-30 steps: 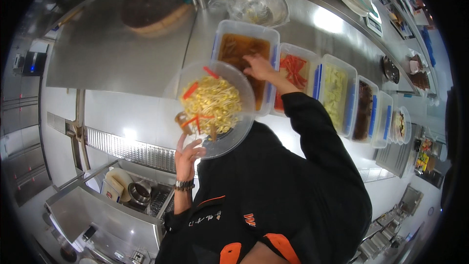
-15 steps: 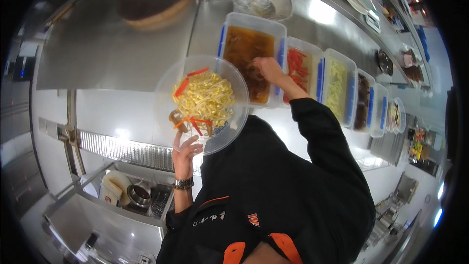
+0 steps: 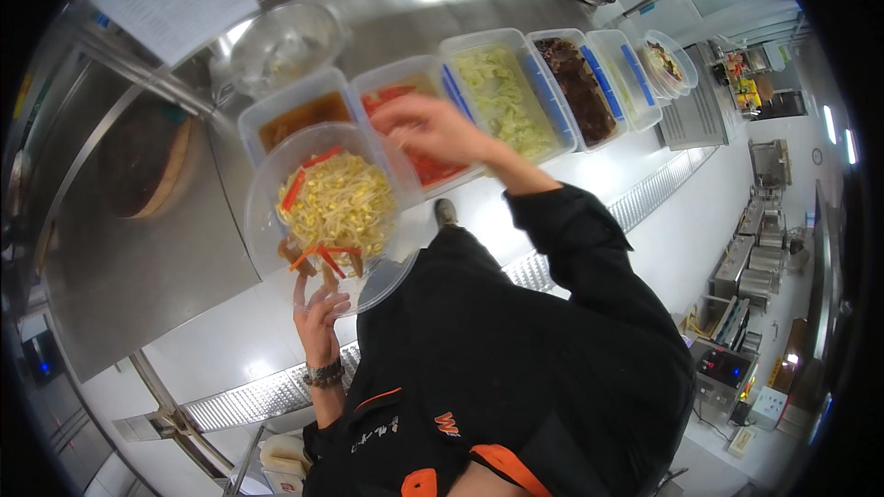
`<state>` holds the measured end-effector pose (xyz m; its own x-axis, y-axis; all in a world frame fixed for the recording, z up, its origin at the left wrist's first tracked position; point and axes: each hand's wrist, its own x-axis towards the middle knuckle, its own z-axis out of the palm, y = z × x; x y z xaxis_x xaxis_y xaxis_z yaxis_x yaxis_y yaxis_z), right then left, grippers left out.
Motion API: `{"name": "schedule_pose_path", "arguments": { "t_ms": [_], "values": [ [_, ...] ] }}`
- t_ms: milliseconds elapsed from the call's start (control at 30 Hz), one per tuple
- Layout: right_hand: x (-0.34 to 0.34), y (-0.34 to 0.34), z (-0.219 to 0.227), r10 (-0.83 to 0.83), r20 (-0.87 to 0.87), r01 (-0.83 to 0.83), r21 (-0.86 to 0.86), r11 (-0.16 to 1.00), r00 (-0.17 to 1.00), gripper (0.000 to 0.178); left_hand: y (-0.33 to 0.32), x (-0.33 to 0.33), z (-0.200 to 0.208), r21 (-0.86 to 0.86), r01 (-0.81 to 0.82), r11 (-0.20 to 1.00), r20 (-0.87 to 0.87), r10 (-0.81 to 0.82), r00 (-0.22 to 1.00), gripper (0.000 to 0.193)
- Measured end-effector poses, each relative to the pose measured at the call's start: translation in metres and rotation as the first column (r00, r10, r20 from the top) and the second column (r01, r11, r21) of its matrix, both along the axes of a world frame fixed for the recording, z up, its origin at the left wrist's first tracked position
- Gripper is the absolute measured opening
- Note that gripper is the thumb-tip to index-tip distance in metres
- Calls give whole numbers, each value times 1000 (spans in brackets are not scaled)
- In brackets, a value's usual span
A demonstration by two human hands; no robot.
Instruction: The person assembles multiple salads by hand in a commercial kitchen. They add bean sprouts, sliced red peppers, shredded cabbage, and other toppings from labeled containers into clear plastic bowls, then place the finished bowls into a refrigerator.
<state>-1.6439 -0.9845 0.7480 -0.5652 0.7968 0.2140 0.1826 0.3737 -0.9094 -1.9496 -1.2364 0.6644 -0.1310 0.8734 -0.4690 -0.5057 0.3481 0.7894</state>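
Observation:
My left hand (image 3: 319, 324) supports a clear round bowl (image 3: 264, 212) from its near edge, fingers against the underside and side. In the bowl lies a heap of yellow bean sprouts (image 3: 341, 202), with red strips (image 3: 293, 191) and brown strips (image 3: 295, 254) at its edges. My right hand (image 3: 433, 129) is over the tub of red strips (image 3: 437, 168), just right of the bowl. Its fingers are bent and blurred, so whether they hold anything is not visible. Partly behind the bowl stands a tub of brown liquid (image 3: 299, 120).
Rightward along the steel counter stand tubs of pale green pieces (image 3: 502, 97) and dark brown pieces (image 3: 575, 83). A clear mixing bowl (image 3: 285, 46) sits behind the brown-liquid tub. A dark round-topped block (image 3: 143, 156) lies at left. A paper sheet (image 3: 175, 0) hangs at upper left.
My right hand has left the brown-liquid tub and moved right, over the red strips. My left hand still holds the bowl, now partly over the brown-liquid tub. The view has turned rightward.

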Motion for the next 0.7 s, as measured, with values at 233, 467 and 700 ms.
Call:
{"name": "schedule_pose_path", "arguments": {
  "t_ms": [233, 467, 700],
  "values": [
    [126, 28, -85, -257, 873, 348, 109, 931, 414, 84, 1, -5, 48, -45, 47, 998, 85, -43, 995, 78],
    [44, -7, -147, 65, 909, 17, -78, 997, 411, 101, -23, 10, 69, -94, -27, 995, 101, 36, 994, 78],
    [5, -14, -155, 242, 891, -37, -247, 968, 384, 81, -31, 32, 68, -61, -120, 991, 47, 123, 991, 79]
  ]
}}
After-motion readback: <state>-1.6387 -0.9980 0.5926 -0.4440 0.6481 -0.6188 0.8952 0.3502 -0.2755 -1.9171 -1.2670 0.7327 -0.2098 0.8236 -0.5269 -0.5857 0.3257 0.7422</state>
